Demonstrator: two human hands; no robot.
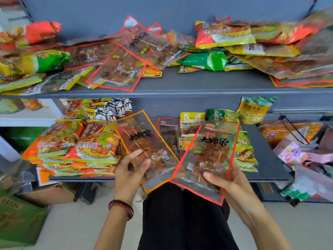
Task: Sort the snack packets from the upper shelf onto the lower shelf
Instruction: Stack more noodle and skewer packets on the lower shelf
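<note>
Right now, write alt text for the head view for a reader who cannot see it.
Two bare hands each hold a clear snack packet before a grey two-tier shelf: the left hand an orange-edged packet, the right hand a red-edged packet. The upper shelf holds loose packets; noodle packs are stacked on the lower shelf.

An orange-edged clear skewer-snack packet (144, 147) and a red-edged one (209, 156) stood tilted before the lower shelf (266, 159). More red-edged packets (119, 69) lay jumbled on the upper shelf (198, 82) among mixed snack bags.
</note>
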